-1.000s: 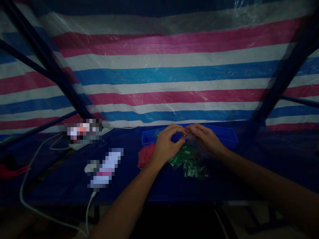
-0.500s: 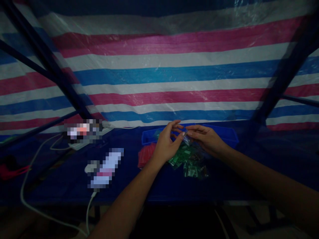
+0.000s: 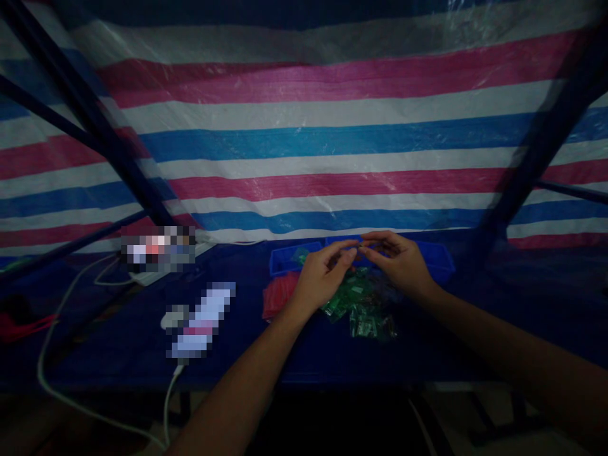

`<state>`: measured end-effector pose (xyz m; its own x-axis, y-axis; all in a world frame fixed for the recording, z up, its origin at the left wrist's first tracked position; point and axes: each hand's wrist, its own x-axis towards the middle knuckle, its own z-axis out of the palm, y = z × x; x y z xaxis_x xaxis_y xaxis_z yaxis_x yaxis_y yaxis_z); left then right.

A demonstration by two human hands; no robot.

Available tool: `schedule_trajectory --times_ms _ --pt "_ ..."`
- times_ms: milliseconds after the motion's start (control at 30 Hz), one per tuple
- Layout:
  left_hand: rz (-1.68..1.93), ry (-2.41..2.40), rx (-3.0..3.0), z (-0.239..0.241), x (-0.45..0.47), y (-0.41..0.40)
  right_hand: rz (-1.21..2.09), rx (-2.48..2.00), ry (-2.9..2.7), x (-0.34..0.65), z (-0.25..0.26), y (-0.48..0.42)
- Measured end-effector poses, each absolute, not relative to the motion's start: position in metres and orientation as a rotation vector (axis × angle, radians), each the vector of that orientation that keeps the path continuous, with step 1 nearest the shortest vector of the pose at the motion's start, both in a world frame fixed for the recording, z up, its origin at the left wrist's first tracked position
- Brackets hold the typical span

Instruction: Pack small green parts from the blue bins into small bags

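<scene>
Above the pile of small packets, my left hand and my right hand meet at their fingertips. Thumb and fingers of each hand are pinched together. What they hold between them is too small and dark to make out. Just below the fingers lie small clear packets with green contents, partly covered by my left hand. To the left of these is a stack of red plastic pieces, perhaps bags, next to my left wrist.
Behind the hands stand blue bins, one holding something greenish. A blurred-out phone-like thing with a white cable lies on the blue table. A power strip is at the back left. Striped sheeting hangs behind.
A shiny clear packet that hung at my fingertips no longer shows there. My right hand has turned and risen slightly, and my left fingers have closed in closer to it.
</scene>
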<state>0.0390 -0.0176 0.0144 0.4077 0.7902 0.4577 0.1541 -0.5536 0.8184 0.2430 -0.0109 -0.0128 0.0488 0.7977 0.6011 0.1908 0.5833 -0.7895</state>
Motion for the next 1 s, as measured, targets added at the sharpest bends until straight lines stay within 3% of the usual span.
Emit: schedule_trajectory --times_ms 133,267,467,733,1000 --pt "1.229 0.802 1.869 0.011 0.039 -0.010 0.225 -0.877 -1.710 0.241 -0.009 -0.019" --pt "1.282 0.770 1.734 0.010 0.037 -0.004 0.130 -0.825 -1.782 0.238 -0.004 -0.025" --pt "1.350 0.807 1.697 0.010 0.038 -0.003 0.139 -0.845 -1.726 0.239 0.001 -0.024" --pt "1.370 0.874 1.845 0.008 0.038 -0.005 0.447 -0.862 -1.707 0.242 -0.003 -0.020" --pt "1.501 1.010 2.094 0.013 0.033 -0.007 -0.103 -0.957 -1.979 0.258 -0.010 -0.001"
